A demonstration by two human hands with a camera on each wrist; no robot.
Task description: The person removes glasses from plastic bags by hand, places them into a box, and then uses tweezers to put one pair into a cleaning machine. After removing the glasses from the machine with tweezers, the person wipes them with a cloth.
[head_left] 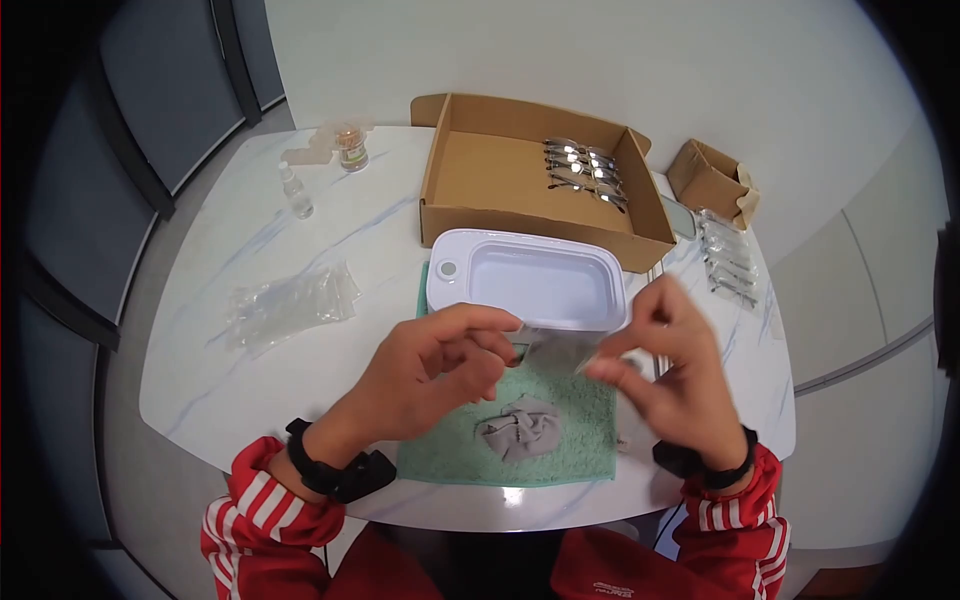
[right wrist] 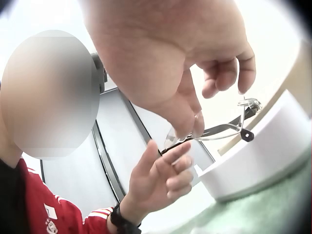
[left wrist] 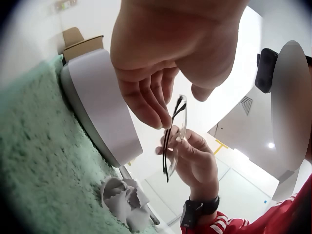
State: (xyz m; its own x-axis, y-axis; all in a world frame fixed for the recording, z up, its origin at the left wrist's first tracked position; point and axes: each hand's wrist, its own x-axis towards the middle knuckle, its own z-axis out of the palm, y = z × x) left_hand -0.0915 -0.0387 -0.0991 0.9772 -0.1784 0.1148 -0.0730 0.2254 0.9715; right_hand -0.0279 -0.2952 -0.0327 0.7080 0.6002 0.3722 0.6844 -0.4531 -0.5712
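"Where are the glasses (left wrist: 166, 151)?"
"Held over the towel (head_left: 575, 455) toward its far edge, right hand (head_left: 665, 365) pinching; left hand (head_left: 425, 375) loosely open, thumb apart, fingertips close. Contact? Can't tell."

From head height we look forward and down over the whole desk (head_left: 210, 350), at middle distance, inside a dark rounded border. Our left wrist view sits very close under the left hand (left wrist: 180, 44), tilted, facing across to the right hand (left wrist: 197, 165) and up to the ceiling (left wrist: 248, 119). Our right wrist view, equally close and tilted, faces back across to the left hand. All three share both hands, the white basin (head_left: 520, 240) and the green mat (head_left: 580, 445); head and left wrist share the grey cloth (head_left: 522, 430).
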